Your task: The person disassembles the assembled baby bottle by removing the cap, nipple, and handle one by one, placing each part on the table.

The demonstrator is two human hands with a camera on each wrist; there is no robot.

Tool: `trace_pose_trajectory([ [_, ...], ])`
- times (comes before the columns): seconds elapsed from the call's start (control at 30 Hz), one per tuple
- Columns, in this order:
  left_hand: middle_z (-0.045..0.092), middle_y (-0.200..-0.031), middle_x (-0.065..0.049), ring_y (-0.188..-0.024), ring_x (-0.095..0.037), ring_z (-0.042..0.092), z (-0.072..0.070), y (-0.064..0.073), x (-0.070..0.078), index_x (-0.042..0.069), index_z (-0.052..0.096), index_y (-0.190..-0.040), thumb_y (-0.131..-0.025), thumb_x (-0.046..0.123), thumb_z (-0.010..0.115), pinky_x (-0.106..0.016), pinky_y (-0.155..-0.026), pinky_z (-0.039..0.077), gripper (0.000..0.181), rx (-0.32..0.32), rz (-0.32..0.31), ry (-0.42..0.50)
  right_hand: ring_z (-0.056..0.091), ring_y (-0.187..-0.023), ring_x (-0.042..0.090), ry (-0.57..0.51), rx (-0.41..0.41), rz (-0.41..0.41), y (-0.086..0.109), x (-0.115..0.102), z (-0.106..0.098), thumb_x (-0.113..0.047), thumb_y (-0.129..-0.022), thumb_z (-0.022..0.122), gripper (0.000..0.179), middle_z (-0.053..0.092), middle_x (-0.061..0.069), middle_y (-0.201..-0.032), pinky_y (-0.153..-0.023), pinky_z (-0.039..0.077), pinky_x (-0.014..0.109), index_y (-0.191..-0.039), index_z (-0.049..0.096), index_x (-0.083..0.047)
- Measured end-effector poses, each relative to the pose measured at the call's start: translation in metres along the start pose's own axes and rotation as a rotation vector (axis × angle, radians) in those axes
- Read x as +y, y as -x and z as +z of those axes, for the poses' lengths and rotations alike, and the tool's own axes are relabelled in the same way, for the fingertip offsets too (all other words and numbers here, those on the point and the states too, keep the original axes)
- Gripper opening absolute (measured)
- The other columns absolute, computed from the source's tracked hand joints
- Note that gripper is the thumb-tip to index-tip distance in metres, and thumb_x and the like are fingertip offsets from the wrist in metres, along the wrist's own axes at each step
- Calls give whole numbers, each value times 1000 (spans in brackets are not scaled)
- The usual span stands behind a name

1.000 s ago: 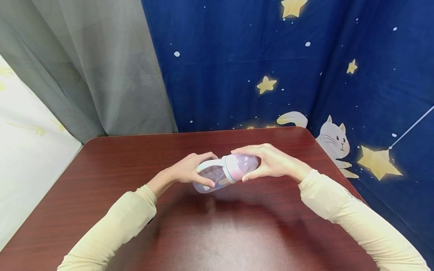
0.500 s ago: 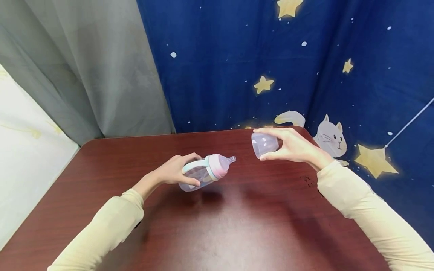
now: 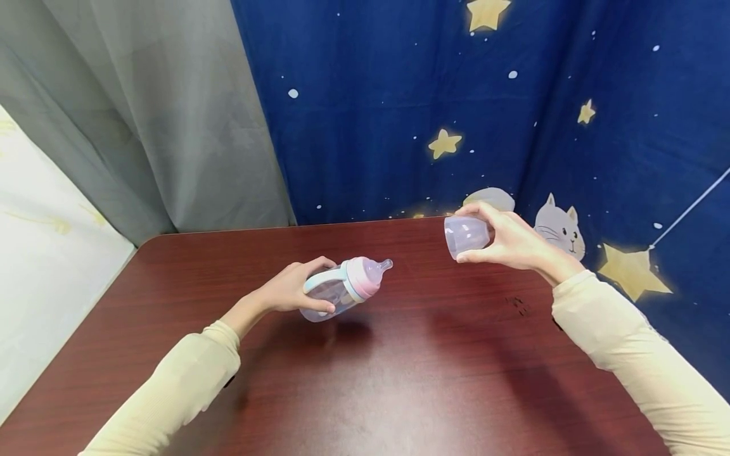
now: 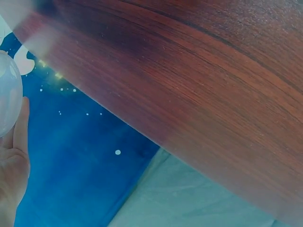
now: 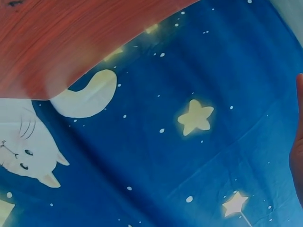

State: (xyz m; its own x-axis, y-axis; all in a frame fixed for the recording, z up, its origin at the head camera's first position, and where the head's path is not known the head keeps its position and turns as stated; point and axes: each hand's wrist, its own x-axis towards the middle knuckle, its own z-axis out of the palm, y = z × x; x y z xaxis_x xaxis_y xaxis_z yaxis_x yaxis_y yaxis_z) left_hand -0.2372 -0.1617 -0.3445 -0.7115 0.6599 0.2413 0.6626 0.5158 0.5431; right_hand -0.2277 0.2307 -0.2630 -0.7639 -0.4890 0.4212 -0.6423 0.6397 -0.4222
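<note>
A clear baby bottle (image 3: pixel 363 277) with a pink collar, pale blue handles and a bare teat lies tilted above the table, its teat pointing right. My left hand (image 3: pixel 288 288) grips it round the body, thumb in front and fingers behind. Off to the right, my right hand (image 3: pixel 507 240) holds a translucent dome-shaped cap (image 3: pixel 466 235) between thumb and fingers, its open end facing the bottle. In the left wrist view, the left hand (image 4: pixel 13 165) and the bottle's clear end (image 4: pixel 8 94) show at the left edge. Only a sliver of the right hand (image 5: pixel 297 151) shows in its wrist view.
The dark red wooden table (image 3: pixel 365 380) has rounded far corners. Behind it hang a grey curtain (image 3: pixel 171 114) and a blue curtain (image 3: pixel 371 114) with stars and a cat. Small dark marks (image 3: pixel 517 306) show on the tabletop at the right.
The cap has come off the bottle, baring the teat. My right hand has carried it up and to the right, while my left hand has shifted slightly left with the bottle.
</note>
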Motion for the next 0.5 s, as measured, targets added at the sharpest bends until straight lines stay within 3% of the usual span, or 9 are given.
trace_pose_trajectory([
  [0.23, 58, -88, 9, -74, -6, 55, 2, -1, -1, 21, 47, -113, -62, 47, 75, -27, -63, 46, 64, 13, 13, 20, 52, -67, 11, 42, 25, 12, 4, 7, -7, -35, -61, 80, 64, 55, -4, -99, -54, 43, 30, -115, 50, -22],
  [0.5, 58, -89, 10, -74, -5, 55, 3, 0, -3, 21, 47, -113, -62, 47, 75, -27, -64, 45, 64, 25, 21, 23, 47, -79, 9, 85, 53, -56, 9, 15, -13, -30, -60, 81, 65, 50, -3, -107, -57, 43, 24, -116, 51, -17],
])
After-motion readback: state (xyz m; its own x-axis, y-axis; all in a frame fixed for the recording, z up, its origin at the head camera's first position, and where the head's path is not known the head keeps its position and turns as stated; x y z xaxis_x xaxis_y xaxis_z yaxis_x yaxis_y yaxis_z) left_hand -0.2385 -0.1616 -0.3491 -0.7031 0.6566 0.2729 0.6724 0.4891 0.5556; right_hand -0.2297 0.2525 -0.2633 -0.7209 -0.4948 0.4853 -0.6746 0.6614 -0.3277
